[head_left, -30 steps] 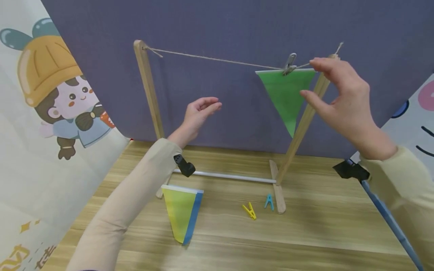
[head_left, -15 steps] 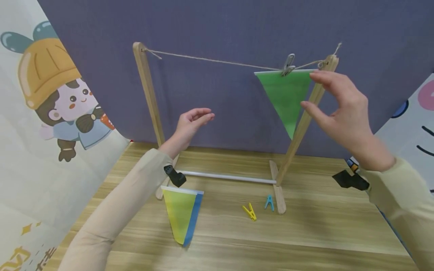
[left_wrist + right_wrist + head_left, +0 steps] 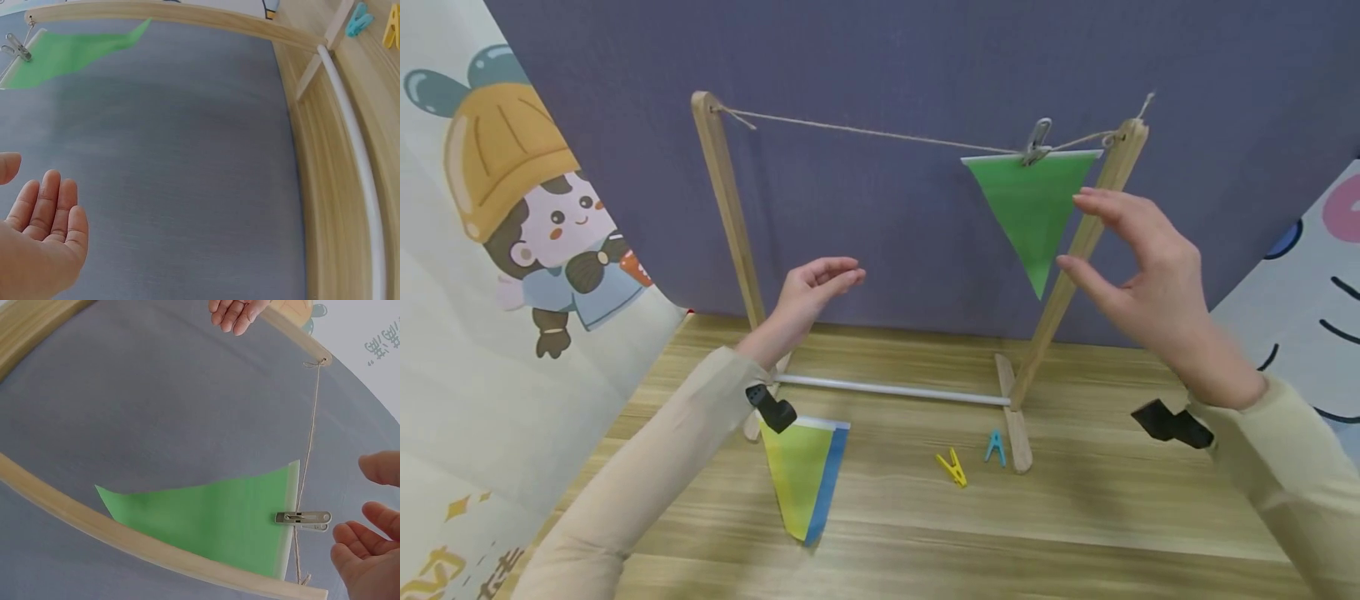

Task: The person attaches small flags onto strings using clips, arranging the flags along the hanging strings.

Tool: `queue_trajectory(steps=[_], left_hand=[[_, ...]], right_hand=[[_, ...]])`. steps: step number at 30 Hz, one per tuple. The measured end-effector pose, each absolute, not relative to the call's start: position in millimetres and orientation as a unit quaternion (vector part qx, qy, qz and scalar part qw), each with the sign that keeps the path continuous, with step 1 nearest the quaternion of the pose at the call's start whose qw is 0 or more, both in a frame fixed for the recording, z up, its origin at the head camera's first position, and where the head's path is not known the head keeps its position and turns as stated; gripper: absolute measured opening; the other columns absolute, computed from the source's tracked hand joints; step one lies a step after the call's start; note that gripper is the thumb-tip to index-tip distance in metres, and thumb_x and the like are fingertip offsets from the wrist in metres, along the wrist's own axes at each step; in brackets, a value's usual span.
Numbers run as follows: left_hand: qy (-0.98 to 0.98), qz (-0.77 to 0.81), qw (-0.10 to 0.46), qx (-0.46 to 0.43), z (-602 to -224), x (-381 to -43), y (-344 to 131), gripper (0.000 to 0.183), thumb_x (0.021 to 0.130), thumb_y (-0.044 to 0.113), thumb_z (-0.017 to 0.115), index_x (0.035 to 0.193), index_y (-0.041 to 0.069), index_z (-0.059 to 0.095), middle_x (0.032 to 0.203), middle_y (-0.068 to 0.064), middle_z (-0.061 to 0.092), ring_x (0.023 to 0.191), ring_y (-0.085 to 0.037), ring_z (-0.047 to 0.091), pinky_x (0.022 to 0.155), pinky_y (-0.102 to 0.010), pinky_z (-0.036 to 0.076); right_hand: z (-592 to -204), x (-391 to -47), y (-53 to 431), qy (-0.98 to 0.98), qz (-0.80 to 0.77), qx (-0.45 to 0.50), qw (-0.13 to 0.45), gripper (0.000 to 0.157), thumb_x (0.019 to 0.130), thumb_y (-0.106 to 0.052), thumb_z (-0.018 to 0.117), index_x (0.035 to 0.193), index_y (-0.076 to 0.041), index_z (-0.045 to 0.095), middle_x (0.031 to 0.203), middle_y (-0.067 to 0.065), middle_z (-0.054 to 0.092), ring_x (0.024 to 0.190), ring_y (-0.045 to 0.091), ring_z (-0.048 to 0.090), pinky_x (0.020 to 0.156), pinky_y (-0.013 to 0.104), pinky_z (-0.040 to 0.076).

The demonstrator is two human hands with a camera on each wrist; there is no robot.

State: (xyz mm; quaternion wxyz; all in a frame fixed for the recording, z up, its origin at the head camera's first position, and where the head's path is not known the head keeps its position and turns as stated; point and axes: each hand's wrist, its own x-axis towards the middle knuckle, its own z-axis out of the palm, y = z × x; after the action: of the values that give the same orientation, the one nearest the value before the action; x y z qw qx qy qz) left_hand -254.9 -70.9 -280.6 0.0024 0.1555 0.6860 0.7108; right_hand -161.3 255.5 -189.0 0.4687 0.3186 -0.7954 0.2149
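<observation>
A green pennant hangs from a string near the right post, held by a grey clothespin. My right hand is in front of the right post, thumb and fingers apart and holding nothing. Left of it, my left hand is in the air between the posts, also with nothing in it; its fingers are relaxed. A yellow pennant with a blue edge lies on the table below the left forearm. A yellow clothespin and a blue clothespin lie to its right.
The wooden frame's left post rises behind my left forearm. A white rod joins the two feet low down. A dark panel stands behind the frame on the wooden table.
Both hands have moved down; the left has also drifted left. My right hand has come away from the pennant's upper right corner, and the pennant stays on the string.
</observation>
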Motion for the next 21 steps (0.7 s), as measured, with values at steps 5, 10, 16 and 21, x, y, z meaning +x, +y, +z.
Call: queue_trajectory(steps=[5, 10, 16, 21], left_hand=[[0.688, 0.707, 0.012, 0.162, -286.0, -249.5, -77.2, 0.03, 0.093, 0.01, 0.059, 0.119, -0.003, 0.057, 0.109, -0.007, 0.067, 0.1, -0.013, 0.062, 0.094, -0.032, 0.045], [0.686, 0.709, 0.012, 0.163, -291.3, -244.7, -83.5, 0.029, 0.093, 0.009, 0.059, 0.119, -0.003, 0.057, 0.112, -0.01, 0.066, 0.104, -0.017, 0.061, 0.099, -0.033, 0.042], [0.677, 0.718, 0.005, 0.161, -301.3, -240.0, -91.6, 0.028, 0.091, 0.007, 0.06, 0.117, -0.005, 0.057, 0.103, -0.002, 0.068, 0.102, -0.017, 0.062, 0.098, -0.031, 0.042], [0.676, 0.72, 0.003, 0.158, -311.0, -235.9, -98.7, 0.028, 0.091, 0.007, 0.061, 0.116, -0.005, 0.057, 0.107, -0.008, 0.067, 0.099, -0.014, 0.063, 0.096, -0.028, 0.043]], right_hand=[[-196.9, -156.7, 254.7, -0.798, 0.225, 0.32, 0.458, 0.065, 0.088, -0.055, 0.054, 0.117, 0.004, 0.06, 0.119, 0.02, 0.06, 0.117, 0.022, 0.052, 0.098, 0.017, 0.036], [-207.0, -151.6, 253.7, -0.801, 0.229, 0.329, 0.444, 0.066, 0.089, -0.053, 0.054, 0.118, 0.005, 0.059, 0.119, 0.021, 0.059, 0.117, 0.017, 0.051, 0.098, 0.016, 0.035], [-224.9, -144.8, 251.8, -0.808, 0.243, 0.332, 0.421, 0.065, 0.089, -0.053, 0.053, 0.121, 0.004, 0.058, 0.12, 0.02, 0.058, 0.117, 0.011, 0.05, 0.099, 0.015, 0.035], [-240.6, -141.7, 249.4, -0.807, 0.259, 0.338, 0.409, 0.063, 0.09, -0.052, 0.053, 0.12, 0.003, 0.058, 0.119, 0.02, 0.058, 0.117, 0.008, 0.048, 0.098, 0.015, 0.035]])
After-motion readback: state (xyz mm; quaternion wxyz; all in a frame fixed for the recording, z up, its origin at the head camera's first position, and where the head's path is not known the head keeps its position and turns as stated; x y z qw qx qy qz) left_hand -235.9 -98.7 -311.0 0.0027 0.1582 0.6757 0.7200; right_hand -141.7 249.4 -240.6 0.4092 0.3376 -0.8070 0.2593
